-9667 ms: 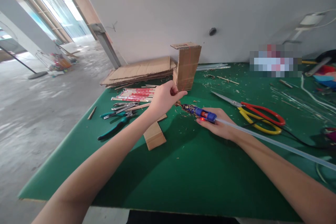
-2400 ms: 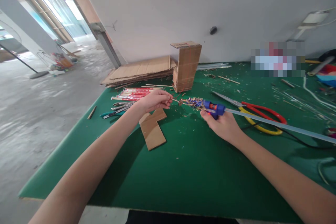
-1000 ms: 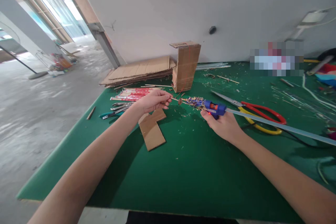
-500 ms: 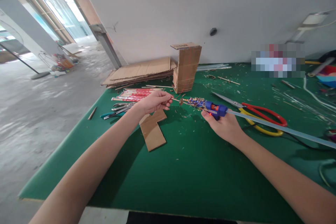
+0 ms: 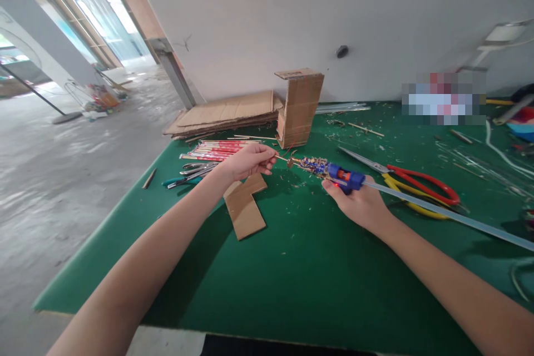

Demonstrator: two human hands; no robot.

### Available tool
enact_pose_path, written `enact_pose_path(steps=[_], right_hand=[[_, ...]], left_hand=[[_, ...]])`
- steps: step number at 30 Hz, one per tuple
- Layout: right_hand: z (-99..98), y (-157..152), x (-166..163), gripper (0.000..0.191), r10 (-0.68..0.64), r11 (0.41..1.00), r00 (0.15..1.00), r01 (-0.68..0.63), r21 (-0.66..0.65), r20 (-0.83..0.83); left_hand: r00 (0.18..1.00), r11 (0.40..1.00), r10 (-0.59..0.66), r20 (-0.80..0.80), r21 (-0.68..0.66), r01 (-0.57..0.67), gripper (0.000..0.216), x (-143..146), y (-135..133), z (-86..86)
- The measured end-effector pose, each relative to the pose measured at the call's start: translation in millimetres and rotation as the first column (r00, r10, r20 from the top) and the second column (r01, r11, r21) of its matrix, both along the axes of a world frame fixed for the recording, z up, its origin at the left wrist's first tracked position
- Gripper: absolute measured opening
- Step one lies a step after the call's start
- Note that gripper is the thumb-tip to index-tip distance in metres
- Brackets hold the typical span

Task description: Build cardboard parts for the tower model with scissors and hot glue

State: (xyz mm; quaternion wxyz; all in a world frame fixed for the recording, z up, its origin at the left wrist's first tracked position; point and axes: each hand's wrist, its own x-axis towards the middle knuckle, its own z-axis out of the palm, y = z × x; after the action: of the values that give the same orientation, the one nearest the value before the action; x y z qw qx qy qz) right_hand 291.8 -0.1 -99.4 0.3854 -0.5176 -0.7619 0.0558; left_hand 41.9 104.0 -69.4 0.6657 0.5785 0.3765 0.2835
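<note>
My right hand (image 5: 359, 203) is wrapped round a blue hot glue gun (image 5: 346, 176), with a small red light glowing near the thumb. A long, clear glue stick (image 5: 442, 213) runs out of its back end, and brown scraps and debris cling to its front. My left hand (image 5: 253, 160) pinches a thin wooden stick (image 5: 282, 157), whose far end is at the gun's nozzle; whether they touch I cannot tell. An L-shaped cardboard piece (image 5: 246, 211) lies below my left hand. Just behind stands a folded cardboard form (image 5: 299, 111).
Left of centre are red-and-white wrapped sticks (image 5: 212, 150) and pliers (image 5: 187, 176). Large scissors (image 5: 400, 175) with red and yellow handles lie right. Cardboard sheets (image 5: 229, 110) are stacked by the wall. Scraps litter the green tabletop (image 5: 292, 289).
The view has shifted slightly, so most things appear a little further right. Both hands keep their holds, with the stick still at the nozzle.
</note>
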Motion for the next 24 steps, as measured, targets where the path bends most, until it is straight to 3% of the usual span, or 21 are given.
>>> enact_pose_path(steps=[8,13,24], right_hand=[[2.6,0.3,0.9,0.043,-0.007,0.999,1.000,0.007,0.032,0.020],[4.2,-1.8,1.7,0.039,0.008,0.999,1.000,-0.009,-0.044,-0.015],[6.9,-2.6,-0.2,0.036,0.016,0.997,0.999,-0.019,-0.079,-0.035]], left_hand=[[1.000,1.000,0.001,0.007,0.008,-0.001,0.018,0.9,0.6,-1.3],[1.000,1.000,0.003,-0.005,0.010,-0.003,0.019,1.2,0.4,-0.6],[0.999,0.999,0.042,-0.020,-0.008,-0.042,0.022,3.7,0.7,-1.1]])
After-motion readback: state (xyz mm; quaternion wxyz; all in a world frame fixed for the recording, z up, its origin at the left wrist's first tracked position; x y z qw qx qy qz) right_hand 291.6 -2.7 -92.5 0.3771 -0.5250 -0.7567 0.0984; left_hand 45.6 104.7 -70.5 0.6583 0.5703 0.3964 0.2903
